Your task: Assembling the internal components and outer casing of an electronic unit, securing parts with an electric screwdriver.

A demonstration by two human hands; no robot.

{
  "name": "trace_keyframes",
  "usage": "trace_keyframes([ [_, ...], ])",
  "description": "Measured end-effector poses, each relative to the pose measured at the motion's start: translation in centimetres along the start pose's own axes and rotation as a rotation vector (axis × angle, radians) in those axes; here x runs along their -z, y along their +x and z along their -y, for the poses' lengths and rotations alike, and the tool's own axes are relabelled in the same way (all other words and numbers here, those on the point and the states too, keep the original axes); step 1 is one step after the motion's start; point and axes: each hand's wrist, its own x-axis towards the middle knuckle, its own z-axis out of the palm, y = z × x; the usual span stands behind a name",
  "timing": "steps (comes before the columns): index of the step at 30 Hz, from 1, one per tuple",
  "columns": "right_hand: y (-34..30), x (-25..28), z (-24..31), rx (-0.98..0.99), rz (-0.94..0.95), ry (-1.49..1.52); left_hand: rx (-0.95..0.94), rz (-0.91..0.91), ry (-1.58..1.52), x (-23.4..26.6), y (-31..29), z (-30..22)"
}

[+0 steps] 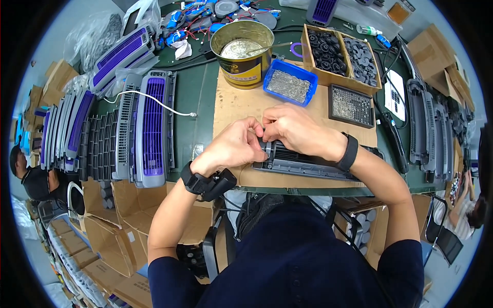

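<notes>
A long dark grey plastic housing [308, 167] with a slatted or ribbed inside lies crosswise on a cardboard sheet [226, 102] in front of me. Both hands meet over its left end. My left hand [237, 143] is closed, thumb and fingers pinched together at the housing's end. Close against it, my right hand [295, 128] also pinches, its fingertips pointing down and its wrist above the housing. Whatever small piece lies between the fingertips is hidden by the fingers.
Beyond my hands stand an open tin [241, 77], a blue tray [267, 87] of small metal pieces, a black box [352, 122] of small parts and a divided carton [308, 61] of black and grey parts. Purple-grilled panels [152, 128] line the left; a dark handheld tool [394, 143] lies right.
</notes>
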Motion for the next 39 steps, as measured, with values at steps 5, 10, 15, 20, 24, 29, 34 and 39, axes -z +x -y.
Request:
trace_keyframes([
  [5, 0.0, 0.2, 0.6, 0.033, 0.004, -0.038, 0.026, 0.017, 0.02, 0.1, 0.1, -0.4],
  [10, -0.1, 0.2, 1.2, 0.02, -0.001, -0.079, 0.064, -0.05, 0.032, -0.4, -0.3, -0.8],
  [15, -0.9, 1.2, 1.5, -0.066, 0.021, -0.023, -0.061, -0.279, 0.234, -1.4, -2.0, 0.5],
  [20, -3.0, 8.0, 3.9, -0.259, -0.132, -0.02, -0.499, -0.325, 0.37, -4.0, -2.8, 4.5],
  [24, -10.5, 14.9, 3.0, -0.653, -0.415, 0.013, -0.458, -0.259, 0.054, -5.8, -2.5, 4.6],
  [29, -24.9, 15.7, -2.8, -1.051, -0.125, -0.692, -0.461, -0.379, 0.206, -6.8, -1.7, 4.3],
  [34, -27.9, 11.9, -4.3, -1.097, -0.22, -0.406, -0.52, -0.548, 0.308, -8.1, -0.9, 5.3],
  [39, -24.7, 13.1, -1.2, -1.036, -0.514, -0.305, -0.538, -0.659, 0.244, -9.2, -0.1, 5.7],
])
